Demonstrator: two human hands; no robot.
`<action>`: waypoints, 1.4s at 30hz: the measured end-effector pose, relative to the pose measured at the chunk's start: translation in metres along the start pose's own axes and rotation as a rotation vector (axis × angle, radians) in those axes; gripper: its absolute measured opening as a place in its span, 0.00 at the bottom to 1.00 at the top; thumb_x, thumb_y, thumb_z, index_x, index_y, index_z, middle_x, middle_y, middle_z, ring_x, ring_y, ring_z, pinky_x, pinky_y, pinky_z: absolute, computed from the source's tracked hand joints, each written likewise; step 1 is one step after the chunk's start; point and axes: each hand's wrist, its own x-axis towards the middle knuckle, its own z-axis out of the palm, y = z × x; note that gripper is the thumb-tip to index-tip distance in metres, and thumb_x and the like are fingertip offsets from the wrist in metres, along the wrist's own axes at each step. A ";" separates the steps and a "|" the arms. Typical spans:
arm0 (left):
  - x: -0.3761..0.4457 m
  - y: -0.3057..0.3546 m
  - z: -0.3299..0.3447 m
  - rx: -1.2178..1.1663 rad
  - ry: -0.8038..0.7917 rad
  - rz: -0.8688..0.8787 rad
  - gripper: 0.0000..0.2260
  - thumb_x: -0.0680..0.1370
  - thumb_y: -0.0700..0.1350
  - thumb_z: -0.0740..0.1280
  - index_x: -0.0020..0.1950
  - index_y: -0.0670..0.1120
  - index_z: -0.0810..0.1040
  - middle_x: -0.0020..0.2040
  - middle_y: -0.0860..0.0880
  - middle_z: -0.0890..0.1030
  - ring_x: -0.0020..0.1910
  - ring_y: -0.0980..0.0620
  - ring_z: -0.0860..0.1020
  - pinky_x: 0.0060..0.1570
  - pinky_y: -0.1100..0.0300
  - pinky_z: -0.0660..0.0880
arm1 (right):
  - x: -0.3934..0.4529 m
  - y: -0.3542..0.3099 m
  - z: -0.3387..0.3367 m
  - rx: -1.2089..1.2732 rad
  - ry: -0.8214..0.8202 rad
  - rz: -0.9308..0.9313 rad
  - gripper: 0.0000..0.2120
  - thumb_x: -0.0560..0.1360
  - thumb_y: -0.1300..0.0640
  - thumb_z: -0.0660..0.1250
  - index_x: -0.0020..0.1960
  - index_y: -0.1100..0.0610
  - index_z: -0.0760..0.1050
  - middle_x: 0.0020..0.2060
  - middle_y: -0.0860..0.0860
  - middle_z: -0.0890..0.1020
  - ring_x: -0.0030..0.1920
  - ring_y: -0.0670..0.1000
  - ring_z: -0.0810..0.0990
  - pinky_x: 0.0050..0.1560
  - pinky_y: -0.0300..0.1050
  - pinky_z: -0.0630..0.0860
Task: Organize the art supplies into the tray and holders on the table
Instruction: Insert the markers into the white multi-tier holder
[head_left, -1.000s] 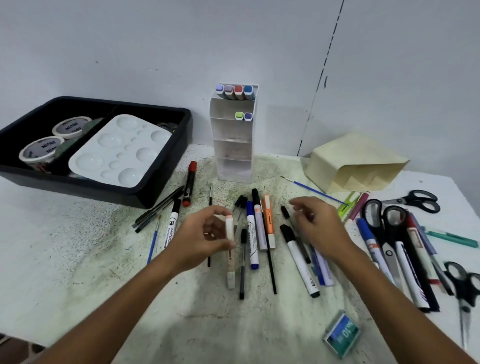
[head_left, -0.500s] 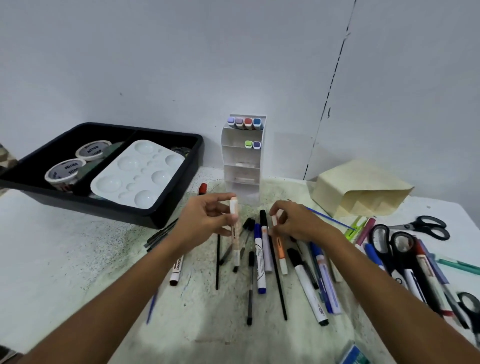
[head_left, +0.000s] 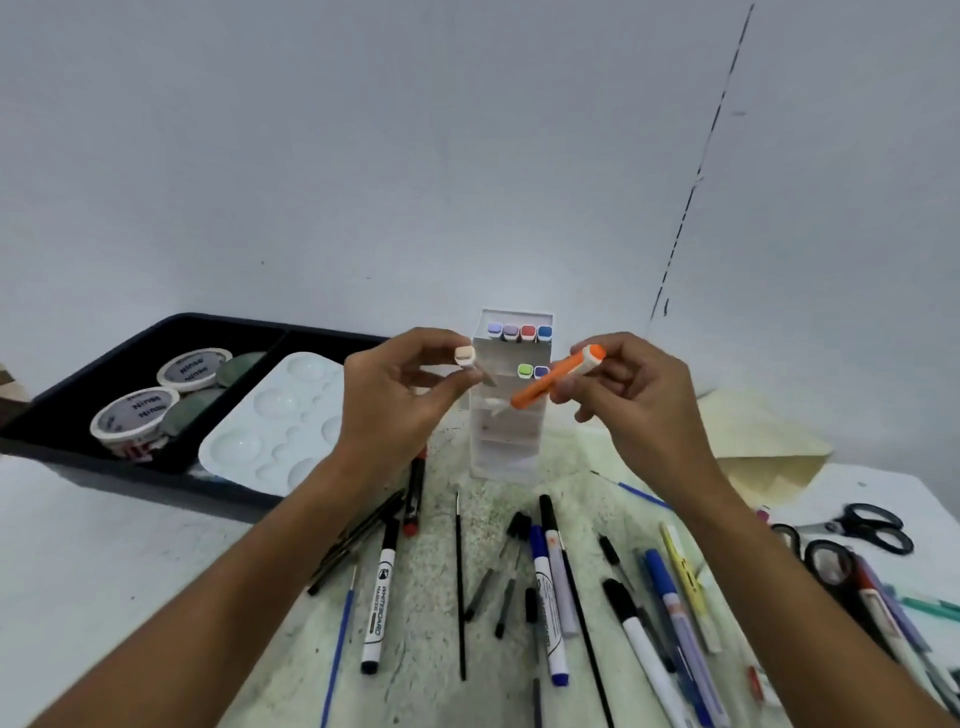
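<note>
A pale wall backs a stained white table (head_left: 93, 561). At far left the black tray (head_left: 104, 358) already holds tape rolls (head_left: 136, 415) and a white paint palette (head_left: 275, 431). The left hand (head_left: 395, 400) pinches a peach-capped marker (head_left: 466, 356) in curled fingers. Just behind, the white marker holder (head_left: 506, 452) carries six markers in its upper rows, with the lower slots free. The right hand (head_left: 639, 400) grips an orange marker (head_left: 558, 375), aimed at the holder. Pens, whiteboard markers (head_left: 382, 587), brushes and scissors (head_left: 872, 527) lie loose across the table, so most sorting remains.
</note>
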 end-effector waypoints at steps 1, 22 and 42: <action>0.003 -0.004 0.000 0.050 0.024 0.055 0.09 0.70 0.37 0.77 0.48 0.38 0.83 0.44 0.51 0.84 0.40 0.60 0.82 0.38 0.66 0.77 | 0.001 -0.002 0.005 -0.031 0.036 -0.057 0.09 0.72 0.70 0.71 0.49 0.60 0.77 0.41 0.52 0.85 0.41 0.53 0.84 0.37 0.45 0.78; 0.018 -0.064 0.022 0.305 -0.275 0.134 0.09 0.77 0.41 0.69 0.56 0.43 0.82 0.38 0.49 0.85 0.31 0.56 0.78 0.31 0.60 0.75 | 0.040 0.030 0.048 -1.175 -0.119 -0.090 0.13 0.80 0.47 0.61 0.62 0.44 0.77 0.47 0.52 0.83 0.48 0.56 0.78 0.40 0.44 0.63; 0.006 -0.077 0.040 -0.396 -0.200 -0.568 0.19 0.77 0.48 0.69 0.66 0.42 0.76 0.57 0.48 0.83 0.57 0.50 0.81 0.58 0.51 0.77 | 0.033 0.075 0.052 -0.141 0.254 0.243 0.26 0.68 0.43 0.74 0.64 0.50 0.75 0.58 0.45 0.81 0.57 0.49 0.80 0.61 0.55 0.76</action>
